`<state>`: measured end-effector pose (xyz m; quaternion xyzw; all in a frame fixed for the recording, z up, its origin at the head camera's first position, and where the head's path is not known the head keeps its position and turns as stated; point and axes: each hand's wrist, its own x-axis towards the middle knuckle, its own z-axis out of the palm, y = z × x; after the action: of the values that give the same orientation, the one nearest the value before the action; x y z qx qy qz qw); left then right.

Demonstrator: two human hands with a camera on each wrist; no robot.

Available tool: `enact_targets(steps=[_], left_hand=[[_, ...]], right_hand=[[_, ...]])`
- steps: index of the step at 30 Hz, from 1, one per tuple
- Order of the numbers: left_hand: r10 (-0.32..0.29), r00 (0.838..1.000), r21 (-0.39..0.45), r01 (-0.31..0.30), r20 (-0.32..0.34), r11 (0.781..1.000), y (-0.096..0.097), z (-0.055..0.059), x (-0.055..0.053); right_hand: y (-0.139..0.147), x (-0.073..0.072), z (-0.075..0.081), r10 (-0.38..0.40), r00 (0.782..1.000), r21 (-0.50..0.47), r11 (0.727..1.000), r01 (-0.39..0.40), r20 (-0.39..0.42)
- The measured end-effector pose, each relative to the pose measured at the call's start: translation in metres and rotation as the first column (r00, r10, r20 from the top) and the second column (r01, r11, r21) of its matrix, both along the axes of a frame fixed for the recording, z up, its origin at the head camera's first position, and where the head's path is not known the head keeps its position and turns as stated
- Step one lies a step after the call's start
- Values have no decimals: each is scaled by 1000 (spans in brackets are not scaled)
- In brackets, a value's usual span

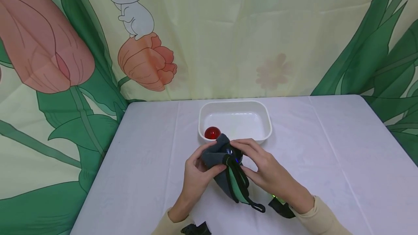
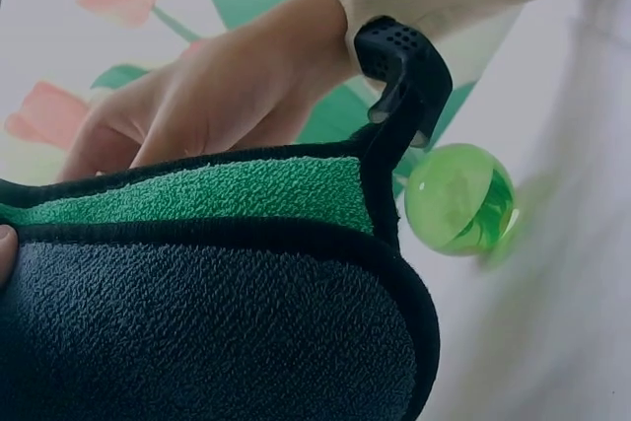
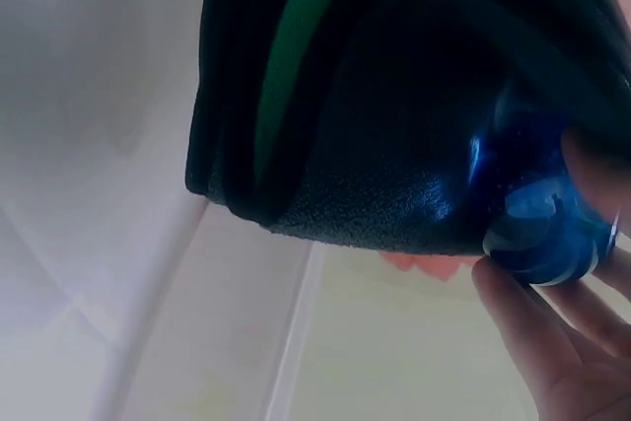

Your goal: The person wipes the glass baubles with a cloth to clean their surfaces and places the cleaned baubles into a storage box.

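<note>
Near the front middle of the table in the head view, my left hand (image 1: 193,180) grips a folded dark blue-grey cloth (image 1: 211,157) with green inner side, black edging and a hanging loop. A shiny clear blue ball (image 3: 547,229) lies against the cloth, partly covered by it. The fingers and thumb of my right hand (image 1: 271,168) hold that ball from the right. In the left wrist view, a clear green ball (image 2: 459,199) rests on the white table beyond the cloth. My right wrist hides most of it in the head view.
Behind the hands stands a white rectangular tray (image 1: 243,122) with a clear red ball (image 1: 212,132) in its near left corner. A white cloth covers the table (image 1: 140,177). A curtain (image 1: 225,46) with printed flowers and a white animal hangs behind the table.
</note>
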<state>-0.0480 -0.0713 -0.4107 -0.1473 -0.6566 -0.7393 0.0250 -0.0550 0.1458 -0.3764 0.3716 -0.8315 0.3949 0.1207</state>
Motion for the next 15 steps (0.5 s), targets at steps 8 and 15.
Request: enact_targets(steps=[8, 15], left_hand=[[42, 999, -5, -42, -15, 999, -6, 0, -1], [114, 992, -17, -114, 52, 993, -13, 0, 0]], right_hand=[[1, -5, 4, 5, 998, -19, 1000, -6, -62], [6, -12, 12, -66, 998, 34, 997, 67, -19]])
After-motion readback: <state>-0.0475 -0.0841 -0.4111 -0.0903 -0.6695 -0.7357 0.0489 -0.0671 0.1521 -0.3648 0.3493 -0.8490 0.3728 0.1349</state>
